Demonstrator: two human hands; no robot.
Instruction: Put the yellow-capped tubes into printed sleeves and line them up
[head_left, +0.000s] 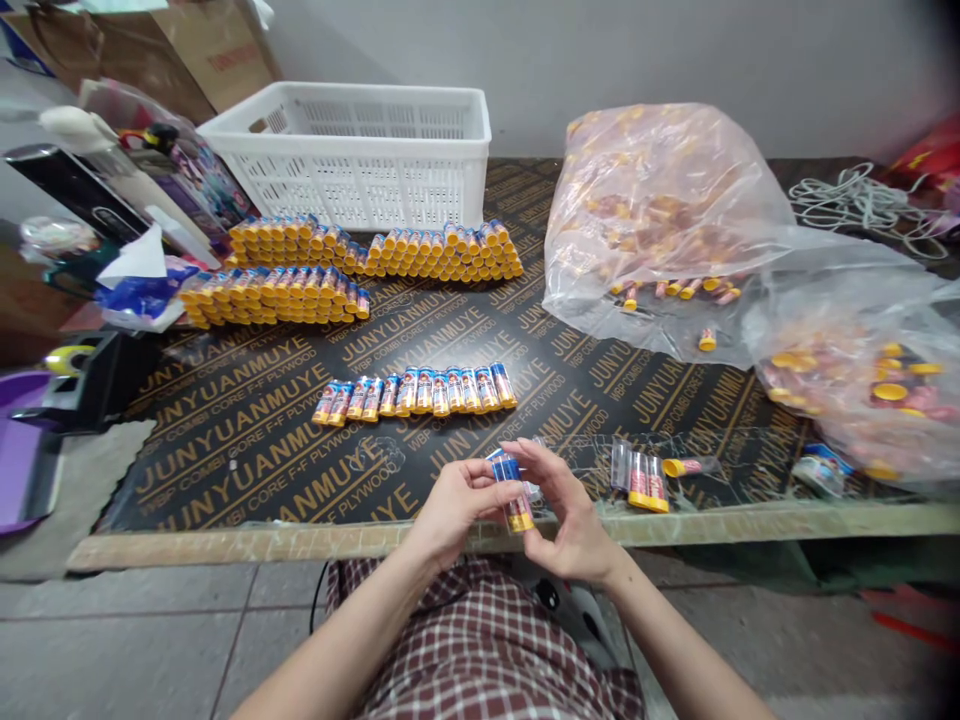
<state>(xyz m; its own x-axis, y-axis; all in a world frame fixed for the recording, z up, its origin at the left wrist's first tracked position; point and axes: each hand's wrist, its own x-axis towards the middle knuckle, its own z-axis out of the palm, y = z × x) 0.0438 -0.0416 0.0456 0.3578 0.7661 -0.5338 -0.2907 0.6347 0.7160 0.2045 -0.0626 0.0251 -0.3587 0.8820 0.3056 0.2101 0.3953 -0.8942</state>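
Note:
A small tube [516, 500] with a blue top, a printed wrap and a yellow base is held up over the table's front edge. My left hand [456, 510] pinches it between thumb and fingers. My right hand [564, 515] curls about its other side, fingers at the top end and thumb by the yellow base. Something pale and shiny shows behind the tube, too covered to name. Just right of my right hand, a few clear tubes with yellow bases [646, 483] stand together, and another yellow-ended tube [684, 467] lies on its side.
A row of wrapped tubes [416, 392] lies mid-table. Stacked tubes [277, 296] fill the back left, before a white plastic basket [367, 150]. A large clear bag [652, 190] and a smaller bag [847, 350] of yellow-ended pieces sit right. Corded string [862, 205] lies behind.

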